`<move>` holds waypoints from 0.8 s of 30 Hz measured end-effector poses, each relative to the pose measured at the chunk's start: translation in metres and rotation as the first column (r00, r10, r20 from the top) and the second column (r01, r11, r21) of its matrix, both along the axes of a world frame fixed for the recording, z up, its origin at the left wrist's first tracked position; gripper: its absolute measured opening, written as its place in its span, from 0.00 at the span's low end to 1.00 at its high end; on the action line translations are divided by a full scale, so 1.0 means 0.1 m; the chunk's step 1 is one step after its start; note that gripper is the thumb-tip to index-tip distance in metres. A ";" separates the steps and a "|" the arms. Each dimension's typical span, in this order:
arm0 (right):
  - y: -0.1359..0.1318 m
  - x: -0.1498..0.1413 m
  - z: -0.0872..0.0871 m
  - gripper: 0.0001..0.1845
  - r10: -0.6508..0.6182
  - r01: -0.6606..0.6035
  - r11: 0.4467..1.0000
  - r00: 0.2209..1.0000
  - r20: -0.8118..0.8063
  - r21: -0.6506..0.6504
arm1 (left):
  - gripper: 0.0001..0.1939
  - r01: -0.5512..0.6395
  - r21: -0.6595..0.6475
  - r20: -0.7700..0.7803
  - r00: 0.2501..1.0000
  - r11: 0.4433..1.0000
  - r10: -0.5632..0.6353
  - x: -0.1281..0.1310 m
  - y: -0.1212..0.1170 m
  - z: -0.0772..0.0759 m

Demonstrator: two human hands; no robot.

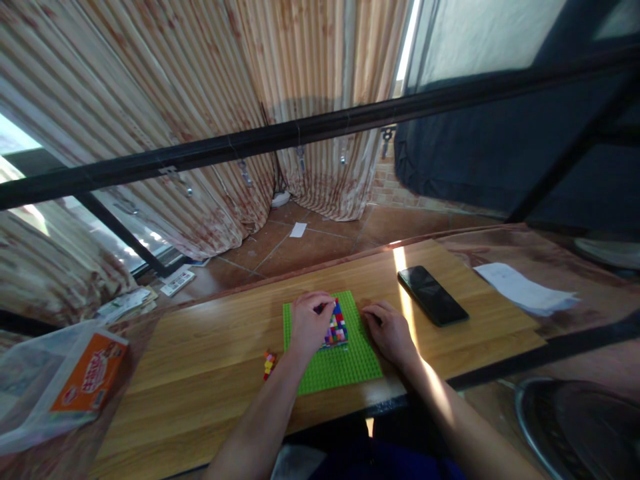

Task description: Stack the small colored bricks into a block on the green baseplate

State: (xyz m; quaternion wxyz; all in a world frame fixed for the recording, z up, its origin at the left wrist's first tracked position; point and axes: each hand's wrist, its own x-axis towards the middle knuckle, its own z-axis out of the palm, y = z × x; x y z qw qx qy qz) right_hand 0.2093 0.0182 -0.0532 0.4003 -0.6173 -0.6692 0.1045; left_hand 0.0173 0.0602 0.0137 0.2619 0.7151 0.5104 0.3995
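A green studded baseplate point(345, 373) lies on the wooden table. On it stands a low block of multicoloured toy bricks point(338, 330), partly covered by my left hand point(310, 325). The fingers of that hand are bent and pinched together over the block's far left part; whatever is between them is hidden. My right hand point(391, 333) rests at the baseplate's right edge, fingers curled in, with no object visible in it. Left of the baseplate, a small pile of loose red, orange and yellow bricks point(269, 365) lies on the table.
A black phone point(433, 295) lies on the wooden table point(210, 353) to the right, with white paper point(527, 288) beyond it. At the far left stands a clear plastic bin point(35, 380) with an orange label. A dark metal bar point(320, 129) crosses in front of the curtains point(200, 80).
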 end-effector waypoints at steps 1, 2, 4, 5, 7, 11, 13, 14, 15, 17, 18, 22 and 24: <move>0.00 0.00 0.00 0.12 0.000 0.000 1.000 1.000 0.000 0.003 | 0.05 -0.008 -0.002 0.005 1.000 1.000 0.008 0.00 0.00 0.00; 0.00 0.00 -0.01 0.12 0.001 -0.001 1.000 1.000 0.000 0.004 | 0.05 -0.012 -0.005 0.009 1.000 1.000 0.012 0.01 0.00 0.00; 0.00 0.01 -0.01 0.12 0.003 -0.003 1.000 1.000 -0.002 0.007 | 0.05 -0.006 -0.017 0.000 1.000 1.000 0.006 0.01 0.01 0.00; 0.00 0.01 -0.02 0.12 0.004 -0.004 1.000 1.000 -0.003 0.009 | 0.05 -0.004 -0.030 -0.013 1.000 1.000 0.004 0.01 0.02 0.00; 0.00 0.01 -0.02 0.12 0.005 -0.004 1.000 1.000 -0.005 0.012 | 0.05 -0.021 -0.071 -0.045 0.999 0.997 0.018 0.01 0.03 0.02; 0.00 0.01 -0.02 0.12 0.008 -0.008 1.000 1.000 -0.015 0.007 | 0.07 -0.070 -0.174 -0.084 0.995 0.982 0.056 0.01 0.07 0.08; -0.01 0.01 -0.01 0.12 0.009 -0.009 1.000 1.000 -0.017 0.006 | 0.11 -0.061 -0.213 -0.096 0.995 0.975 0.041 0.01 0.09 0.10; -0.01 0.01 -0.01 0.12 0.010 -0.010 1.000 1.000 -0.016 0.004 | 0.12 -0.052 -0.231 -0.106 0.994 0.971 0.028 0.01 0.10 0.12; -0.01 0.01 -0.01 0.12 0.012 -0.012 1.000 1.000 -0.013 0.003 | 0.12 -0.044 -0.248 -0.120 0.993 0.968 0.014 0.00 0.11 0.12; -0.02 0.01 0.00 0.12 0.013 -0.013 1.000 1.000 -0.006 -0.003 | 0.10 -0.031 -0.287 -0.143 0.990 0.957 -0.011 0.00 0.14 0.13; -0.02 0.01 0.00 0.12 0.011 -0.011 1.000 1.000 -0.005 -0.006 | 0.10 -0.025 -0.308 -0.144 0.989 0.951 -0.020 0.00 0.14 0.13; -0.03 0.01 0.01 0.12 0.011 -0.011 1.000 1.000 -0.007 -0.019 | 0.10 -0.026 -0.370 -0.128 0.992 0.929 -0.023 0.02 0.17 0.13; -0.03 0.01 0.01 0.12 0.018 -0.018 1.000 1.000 -0.005 -0.025 | 0.10 -0.048 -0.378 -0.138 0.990 0.925 -0.005 0.04 0.17 0.14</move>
